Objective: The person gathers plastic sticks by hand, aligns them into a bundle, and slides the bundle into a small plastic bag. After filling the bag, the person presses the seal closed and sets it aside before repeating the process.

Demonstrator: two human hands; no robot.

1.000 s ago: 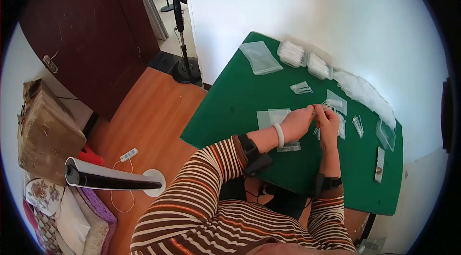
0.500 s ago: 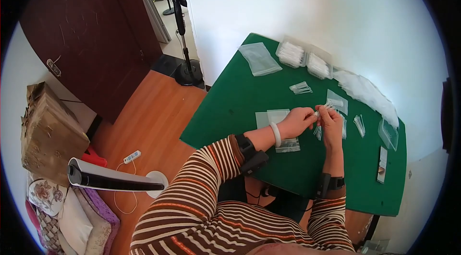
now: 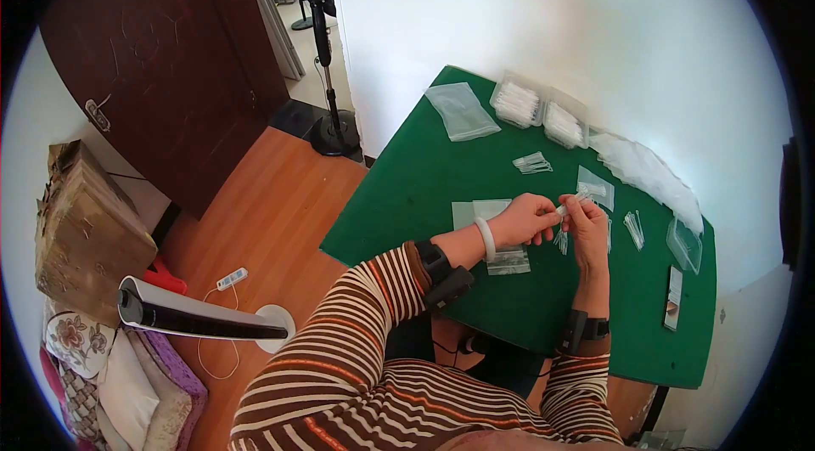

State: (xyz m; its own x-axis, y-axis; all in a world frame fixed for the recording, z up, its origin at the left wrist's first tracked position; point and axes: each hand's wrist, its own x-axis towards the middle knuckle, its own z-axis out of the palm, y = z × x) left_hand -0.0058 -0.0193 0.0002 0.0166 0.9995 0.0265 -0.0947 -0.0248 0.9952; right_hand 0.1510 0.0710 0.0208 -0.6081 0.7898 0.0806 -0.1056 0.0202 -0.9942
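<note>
My left hand (image 3: pixel 533 219) and my right hand (image 3: pixel 585 227) meet over the green table, both with fingers closed. Between them they pinch a small bunch of thin white picks (image 3: pixel 583 194), which look like dental floss picks. The fingers cover much of the bunch. Just below the hands lies another bundle of picks (image 3: pixel 561 242), partly hidden. A clear zip bag (image 3: pixel 598 188) is behind my right hand. Under my left wrist lie more clear bags (image 3: pixel 509 262). Loose bundles of picks rest farther back (image 3: pixel 532 163) and to the right (image 3: pixel 634 230).
Two clear boxes full of white picks (image 3: pixel 517 103) stand at the table's back edge. A pile of clear bags (image 3: pixel 649 171) lies along the wall. An empty clear box (image 3: pixel 684 245) and a narrow flat strip (image 3: pixel 673 298) are at the right. A large bag (image 3: pixel 463 111) lies back left.
Both hands stay together at almost the same spot, with fingers shifting slightly on the bunch of picks. The view has tilted a little.
</note>
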